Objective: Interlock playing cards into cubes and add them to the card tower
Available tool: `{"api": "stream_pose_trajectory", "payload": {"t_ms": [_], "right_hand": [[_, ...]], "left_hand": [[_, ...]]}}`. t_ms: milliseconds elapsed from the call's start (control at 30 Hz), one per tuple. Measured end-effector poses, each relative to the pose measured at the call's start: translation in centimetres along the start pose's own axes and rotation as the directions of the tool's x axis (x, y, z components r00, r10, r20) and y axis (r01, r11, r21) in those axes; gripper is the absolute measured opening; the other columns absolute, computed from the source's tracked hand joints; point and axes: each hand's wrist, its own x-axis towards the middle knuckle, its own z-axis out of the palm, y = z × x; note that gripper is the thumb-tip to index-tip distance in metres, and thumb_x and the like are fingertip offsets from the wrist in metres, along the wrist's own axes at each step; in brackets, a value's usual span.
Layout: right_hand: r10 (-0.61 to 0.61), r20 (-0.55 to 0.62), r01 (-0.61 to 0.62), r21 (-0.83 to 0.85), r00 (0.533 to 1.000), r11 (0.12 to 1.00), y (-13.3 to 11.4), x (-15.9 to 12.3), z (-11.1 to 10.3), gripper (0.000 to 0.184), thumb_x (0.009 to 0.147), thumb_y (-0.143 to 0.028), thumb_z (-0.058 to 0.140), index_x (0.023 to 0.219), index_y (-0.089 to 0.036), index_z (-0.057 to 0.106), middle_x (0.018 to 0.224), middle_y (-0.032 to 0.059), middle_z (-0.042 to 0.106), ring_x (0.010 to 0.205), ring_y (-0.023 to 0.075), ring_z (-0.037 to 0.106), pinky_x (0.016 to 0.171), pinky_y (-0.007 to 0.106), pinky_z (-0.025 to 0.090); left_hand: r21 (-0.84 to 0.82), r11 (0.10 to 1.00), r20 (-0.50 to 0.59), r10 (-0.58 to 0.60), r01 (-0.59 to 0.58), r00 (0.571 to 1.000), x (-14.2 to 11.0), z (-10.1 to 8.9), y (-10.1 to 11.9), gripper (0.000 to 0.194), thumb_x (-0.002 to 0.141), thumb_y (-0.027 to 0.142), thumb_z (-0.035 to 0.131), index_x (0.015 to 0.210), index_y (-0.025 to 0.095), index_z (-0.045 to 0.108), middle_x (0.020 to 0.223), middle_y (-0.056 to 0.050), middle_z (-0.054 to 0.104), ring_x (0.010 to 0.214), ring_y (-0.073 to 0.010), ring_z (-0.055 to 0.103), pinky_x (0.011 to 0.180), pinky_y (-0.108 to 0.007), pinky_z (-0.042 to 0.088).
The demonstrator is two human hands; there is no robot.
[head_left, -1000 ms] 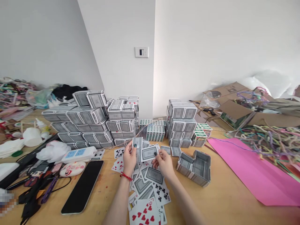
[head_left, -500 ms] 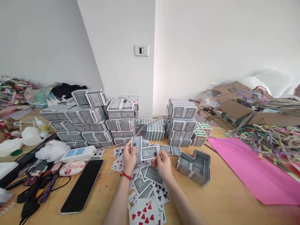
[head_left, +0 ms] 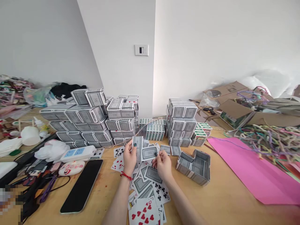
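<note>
My left hand (head_left: 130, 157) is closed on an upright playing card (head_left: 138, 147) with a grey patterned back. Between thumb and fingers, my right hand (head_left: 162, 162) pinches the right end of a second playing card (head_left: 148, 153), held sideways with its back showing. The two cards meet at the sideways card's left edge; whether they are joined, I cannot tell. Loose playing cards (head_left: 143, 208) lie scattered on the table beneath both hands, some face up and some face down. To the right of my right hand sits an open box made of folded cards (head_left: 201, 165).
Stacks of folded-card blocks stand at the back left (head_left: 87, 115) and back right (head_left: 182, 122), with green-edged card packs (head_left: 154, 131) between them. A black phone (head_left: 82, 186), a power strip (head_left: 78, 153) and cords lie left. Pink paper (head_left: 253, 172) and pipe cleaners (head_left: 272, 140) lie right.
Both hands hold almost the same pose. The two cards have shifted very slightly to the right; everything else on the table looks unmoved.
</note>
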Motion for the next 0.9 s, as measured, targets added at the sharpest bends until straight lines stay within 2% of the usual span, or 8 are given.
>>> {"api": "stream_pose_trajectory", "payload": {"t_ms": [233, 333, 400, 467, 533, 600, 900], "right_hand": [[0.055, -0.030, -0.052, 0.100, 0.998, 0.994, 0.6, 0.1, 0.3, 0.035, 0.071, -0.053, 0.053, 0.069, -0.022, 0.036, 0.044, -0.0053, 0.054, 0.032, 0.0086, 0.046, 0.031, 0.018, 0.033], [0.099, 0.103, -0.114, 0.148, 0.990, 0.982, 0.2, 0.1, 0.0, 0.037, 0.069, -0.053, 0.056, 0.069, -0.022, 0.036, 0.045, -0.0046, 0.056, 0.033, 0.0099, 0.049, 0.032, 0.019, 0.039], [0.150, 0.249, -0.196, 0.169, 0.957, 0.966, -0.1, 0.2, -0.5, 0.037, 0.067, -0.050, 0.060, 0.071, -0.021, 0.037, 0.047, -0.0034, 0.059, 0.033, 0.0106, 0.051, 0.033, 0.021, 0.043], [0.208, 0.366, -0.278, 0.151, 0.907, 0.949, -0.3, 0.3, -1.1, 0.036, 0.064, -0.046, 0.064, 0.071, -0.019, 0.041, 0.049, -0.0013, 0.061, 0.034, 0.0109, 0.053, 0.034, 0.021, 0.044], [0.257, 0.422, -0.332, 0.113, 0.869, 0.937, -0.1, 0.5, -1.5, 0.036, 0.062, -0.045, 0.067, 0.067, -0.017, 0.045, 0.049, 0.0011, 0.061, 0.034, 0.0111, 0.053, 0.034, 0.021, 0.045], [0.284, 0.437, -0.356, 0.090, 0.853, 0.930, 0.2, 0.6, -1.6, 0.037, 0.062, -0.047, 0.066, 0.062, -0.015, 0.047, 0.048, 0.0032, 0.061, 0.035, 0.0114, 0.054, 0.035, 0.021, 0.046], [0.210, 0.316, -0.244, 0.071, 0.925, 0.967, 0.7, 0.0, -0.6, 0.045, 0.063, -0.055, 0.061, 0.052, -0.013, 0.052, 0.044, 0.0047, 0.058, 0.034, 0.0106, 0.052, 0.035, 0.021, 0.045]], "left_hand": [[0.004, 0.999, -0.010, 0.034, -0.034, 0.999, 0.1, 0.0, -0.1, 0.038, 0.078, 0.033, 0.049, 0.114, 0.018, 0.050, 0.110, -0.011, 0.060, 0.098, -0.0200, 0.058, 0.083, -0.032, 0.045], [-0.005, 1.000, -0.037, 0.023, -0.023, 0.999, 0.2, -0.1, -0.1, 0.039, 0.077, 0.033, 0.051, 0.113, 0.017, 0.052, 0.106, -0.011, 0.062, 0.095, -0.0204, 0.059, 0.082, -0.033, 0.045], [-0.015, 1.000, -0.026, 0.008, -0.008, 1.000, 0.2, -0.1, -0.2, 0.039, 0.076, 0.033, 0.052, 0.111, 0.016, 0.053, 0.105, -0.011, 0.063, 0.094, -0.0205, 0.059, 0.082, -0.033, 0.045], [-0.024, 1.000, 0.029, -0.016, 0.017, 0.999, 0.2, 0.0, -0.4, 0.038, 0.075, 0.032, 0.052, 0.110, 0.016, 0.054, 0.104, -0.011, 0.063, 0.094, -0.0205, 0.059, 0.081, -0.033, 0.045], [-0.027, 0.999, 0.089, -0.040, 0.042, 0.995, 0.0, 0.3, -0.7, 0.037, 0.075, 0.032, 0.052, 0.109, 0.016, 0.055, 0.103, -0.010, 0.064, 0.092, -0.0203, 0.060, 0.080, -0.033, 0.045], [-0.027, 0.998, 0.117, -0.052, 0.055, 0.992, -0.1, 0.5, -0.9, 0.037, 0.076, 0.031, 0.052, 0.109, 0.016, 0.054, 0.102, -0.011, 0.064, 0.091, -0.0199, 0.060, 0.080, -0.032, 0.045], [0.064, 0.998, 0.085, -0.020, 0.015, 0.996, -0.3, 0.6, -0.4, 0.033, 0.078, 0.026, 0.048, 0.110, 0.017, 0.053, 0.109, -0.010, 0.060, 0.098, -0.0193, 0.057, 0.086, -0.033, 0.042]]}}
